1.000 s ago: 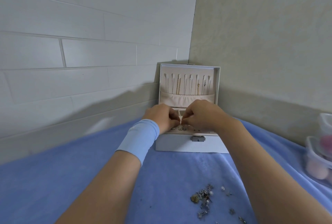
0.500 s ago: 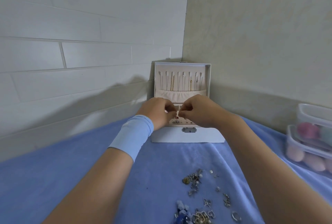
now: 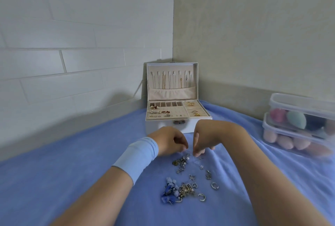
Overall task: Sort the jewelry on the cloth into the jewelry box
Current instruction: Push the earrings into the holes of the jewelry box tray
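Note:
The white jewelry box (image 3: 188, 126) stands open in the corner. Necklaces hang in its lid (image 3: 172, 81), and earrings and rings lie in its tray. Loose jewelry (image 3: 183, 162) is scattered on the blue cloth (image 3: 72, 180), with a blue beaded cluster (image 3: 169, 192) and silver rings (image 3: 214, 185) nearer me. My left hand (image 3: 170, 140), with a light blue wristband, and my right hand (image 3: 204, 138) hover side by side at the far end of the pile. Their fingers curl down, tips at the cloth. Whether either hand pinches a piece is hidden.
Two stacked clear plastic tubs (image 3: 299, 126) of pastel makeup sponges sit on the cloth at the right. A white brick wall runs along the left, and a beige wall stands behind the box.
Both hands have come back from the box tray to the far end of the jewelry pile. The view has tilted down, showing more of the pile.

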